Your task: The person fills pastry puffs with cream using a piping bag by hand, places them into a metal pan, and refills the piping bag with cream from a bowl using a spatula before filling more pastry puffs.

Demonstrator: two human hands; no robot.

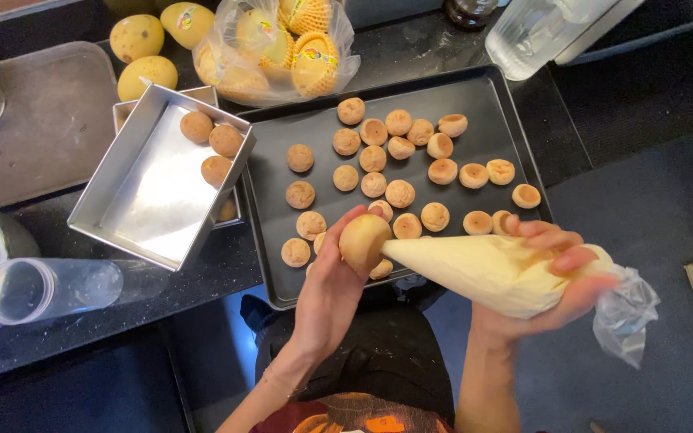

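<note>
From the head camera, we cannot see the piping bag's [483,273] tip, hidden against the small round puff [363,240]. Our left hand [332,282] reaches up from below and pinches that puff above the dark baking tray's [270,240] near edge. Our right hand [555,281] is clenched round the bag's twisted back end.

One head-worn camera looks steeply down, close over the baking tray [507,112].
</note>
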